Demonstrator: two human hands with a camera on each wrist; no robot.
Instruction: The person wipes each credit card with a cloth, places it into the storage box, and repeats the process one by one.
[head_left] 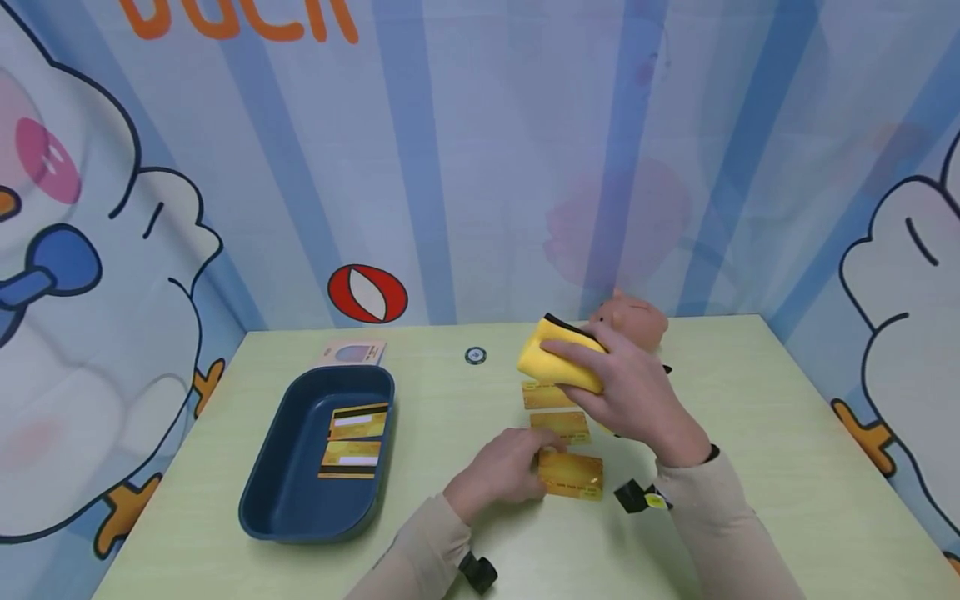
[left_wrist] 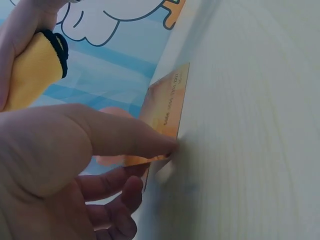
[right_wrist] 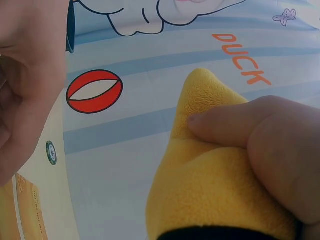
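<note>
My left hand (head_left: 504,471) is low over the table and pinches the left end of the nearest gold card (head_left: 571,476) between thumb and fingers. In the left wrist view this gold card (left_wrist: 172,102) stretches away past the thumb tip. Two more gold cards, a middle one (head_left: 561,427) and a far one (head_left: 546,395), lie behind it in a column. Raised above them, my right hand (head_left: 637,387) grips a folded yellow cloth (head_left: 551,354) with black edging. The fuzzy yellow cloth (right_wrist: 205,185) fills much of the right wrist view, pressed by the thumb.
On the left stands a dark blue tray (head_left: 273,467) holding two gold cards (head_left: 350,459) with black stripes. Behind it lies a pale printed card (head_left: 356,353). A round chip (head_left: 476,356) is near the back edge; a pink pig figure (head_left: 637,323) sits behind my right hand.
</note>
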